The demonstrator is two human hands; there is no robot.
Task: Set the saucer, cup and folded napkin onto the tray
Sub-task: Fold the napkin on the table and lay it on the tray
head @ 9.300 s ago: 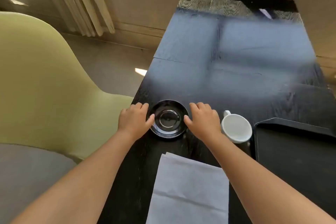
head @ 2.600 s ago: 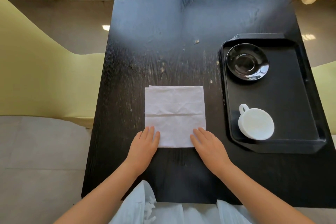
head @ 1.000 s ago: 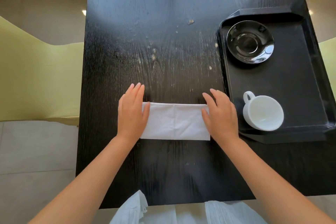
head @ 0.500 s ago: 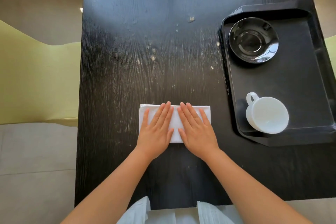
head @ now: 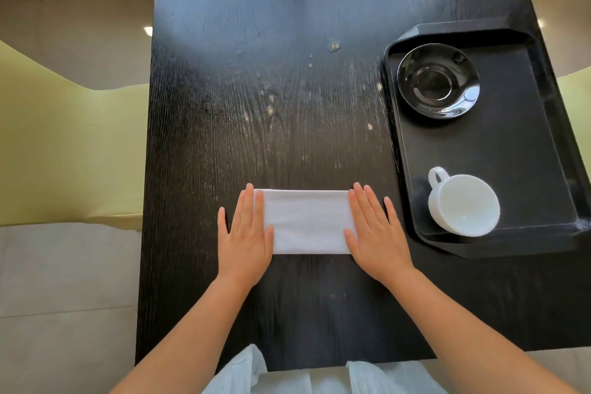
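A white napkin (head: 307, 221), folded into a flat strip, lies on the black wooden table (head: 256, 105). My left hand (head: 244, 233) rests flat on its left end and my right hand (head: 375, 230) flat on its right end, fingers spread, gripping nothing. To the right sits a black tray (head: 511, 150). On it, a glossy black saucer (head: 438, 81) stands at the far end and a white cup (head: 463, 205) at the near end, its handle pointing away from me.
A yellow-green chair (head: 64, 150) stands left of the table, and another shows at the right edge (head: 575, 86). Pale crumbs or marks (head: 334, 46) dot the tabletop's middle. The table's near edge runs just below my forearms.
My hands, side by side on the middle of the napkin half a second ago, have slid apart to its two ends. The saucer and cup stay put on the tray.
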